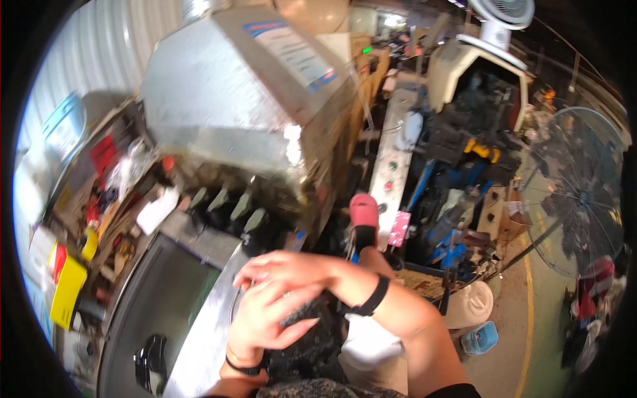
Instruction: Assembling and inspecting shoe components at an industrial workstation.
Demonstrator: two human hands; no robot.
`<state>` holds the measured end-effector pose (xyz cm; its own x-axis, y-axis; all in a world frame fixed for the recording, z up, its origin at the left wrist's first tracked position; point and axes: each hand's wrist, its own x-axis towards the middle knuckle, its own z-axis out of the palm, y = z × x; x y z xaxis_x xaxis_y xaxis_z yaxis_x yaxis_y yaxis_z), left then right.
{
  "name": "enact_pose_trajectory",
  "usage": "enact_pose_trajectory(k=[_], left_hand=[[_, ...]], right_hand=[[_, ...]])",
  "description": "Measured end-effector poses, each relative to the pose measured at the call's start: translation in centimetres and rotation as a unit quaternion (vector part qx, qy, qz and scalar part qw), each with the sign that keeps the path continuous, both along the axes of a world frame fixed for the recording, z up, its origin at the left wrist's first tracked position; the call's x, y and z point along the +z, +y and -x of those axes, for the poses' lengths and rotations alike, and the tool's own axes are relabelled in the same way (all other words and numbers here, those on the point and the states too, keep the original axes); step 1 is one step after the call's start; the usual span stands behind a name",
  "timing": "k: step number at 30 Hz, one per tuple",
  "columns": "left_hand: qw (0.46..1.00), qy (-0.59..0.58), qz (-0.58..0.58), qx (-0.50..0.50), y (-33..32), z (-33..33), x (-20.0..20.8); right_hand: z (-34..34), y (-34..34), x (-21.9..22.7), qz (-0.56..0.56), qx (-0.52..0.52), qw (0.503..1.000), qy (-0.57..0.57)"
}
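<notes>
My two hands overlap low in the middle of the view. My left hand (pixel 269 322) comes up from the bottom edge with a thin band on its wrist. Its fingers are spread over a dark lumpy mass (pixel 312 348). My right hand (pixel 288 268), with a black band on its wrist, lies across the top of the left hand, fingers pointing left. Motion blur hides whether those fingers grip anything. A white piece (pixel 368 341) sits under my right forearm. Both hands are at the front of a big grey metal machine (pixel 225 99).
A pink-capped lever (pixel 363 212) stands just above my right wrist. A grey metal tray (pixel 159 298) lies to the left, beside a cluttered shelf with a yellow box (pixel 66 292). A large floor fan (pixel 577 192) stands at the right, with a blue tub (pixel 479 338) on the floor.
</notes>
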<state>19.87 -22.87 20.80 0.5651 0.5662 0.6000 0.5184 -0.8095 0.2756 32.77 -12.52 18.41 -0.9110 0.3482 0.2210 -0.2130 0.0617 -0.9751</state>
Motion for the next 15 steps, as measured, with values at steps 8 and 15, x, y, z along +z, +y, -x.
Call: enact_pose_trajectory(k=[8, 15], left_hand=[[0.947, 0.273, -0.105, -0.134, 2.0, 0.2, 2.1], [0.947, 0.268, -0.141, -0.108, 2.3, 1.6, 1.8]], right_hand=[[-3.0, 1.9, 1.6, 0.209, 0.085, 0.974, -0.025], [-2.1, 1.7, 1.5, 0.081, 0.063, 0.995, 0.003]])
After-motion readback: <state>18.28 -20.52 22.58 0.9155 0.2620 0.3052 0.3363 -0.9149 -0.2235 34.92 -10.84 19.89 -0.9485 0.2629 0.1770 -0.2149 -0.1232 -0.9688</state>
